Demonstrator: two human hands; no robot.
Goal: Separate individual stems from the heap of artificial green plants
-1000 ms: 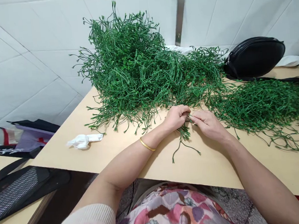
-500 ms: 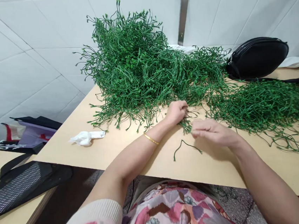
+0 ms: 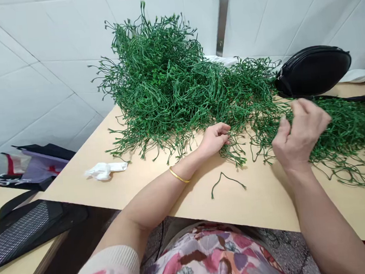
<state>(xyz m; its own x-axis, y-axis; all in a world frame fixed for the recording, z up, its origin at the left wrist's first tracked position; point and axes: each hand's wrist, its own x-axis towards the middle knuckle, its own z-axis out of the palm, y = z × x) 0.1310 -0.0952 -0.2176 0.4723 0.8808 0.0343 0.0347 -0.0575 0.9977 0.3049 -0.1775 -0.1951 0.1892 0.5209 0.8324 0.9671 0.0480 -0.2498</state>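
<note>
Green stems (image 3: pixel 238 157) in a small bunch lie just under and beside the left hand (image 3: pixel 214 139), its fingers loosely curled; whether they grip the bunch, I cannot tell. Closer to the body than that hand, a single bent stem (image 3: pixel 221 174) rests on the table (image 3: pixel 260 202). The right hand (image 3: pixel 301 134) is half open, thumb and fingers parted with nothing visible between, in front of a low pile (image 3: pixel 352 127). Just beyond the left hand spreads a tall heap (image 3: pixel 164 78); beyond the right hand stands a black bag (image 3: pixel 318 70).
</note>
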